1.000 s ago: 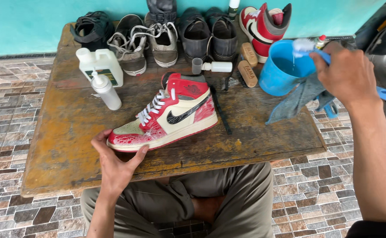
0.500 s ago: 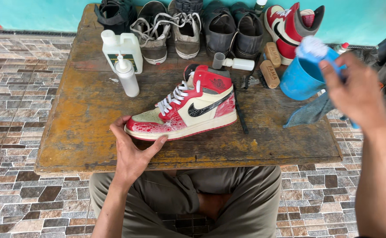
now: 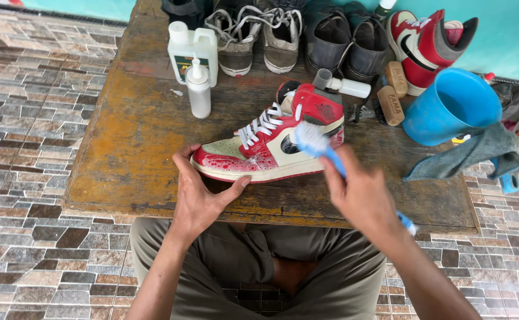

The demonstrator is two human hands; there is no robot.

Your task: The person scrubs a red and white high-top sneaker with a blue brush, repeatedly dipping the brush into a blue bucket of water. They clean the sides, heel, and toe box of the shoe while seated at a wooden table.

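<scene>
Hands: left [image 3: 203, 192] steadies sneaker [image 3: 269, 139], right [image 3: 363, 195] brushes; wooden table [image 3: 129, 148], tiled floor [image 3: 28, 142].

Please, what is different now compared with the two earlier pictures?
The right hand moved from the blue cup to the red and white sneaker, and its blue brush now touches the sneaker's side. The left hand stays at the toe; the bottles are unmoved.

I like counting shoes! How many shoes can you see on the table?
6, perhaps more hidden beyond the top edge: the red high-top sneaker at the front; two grey laced sneakers, two dark shoes and a second red high-top along the back.
</scene>
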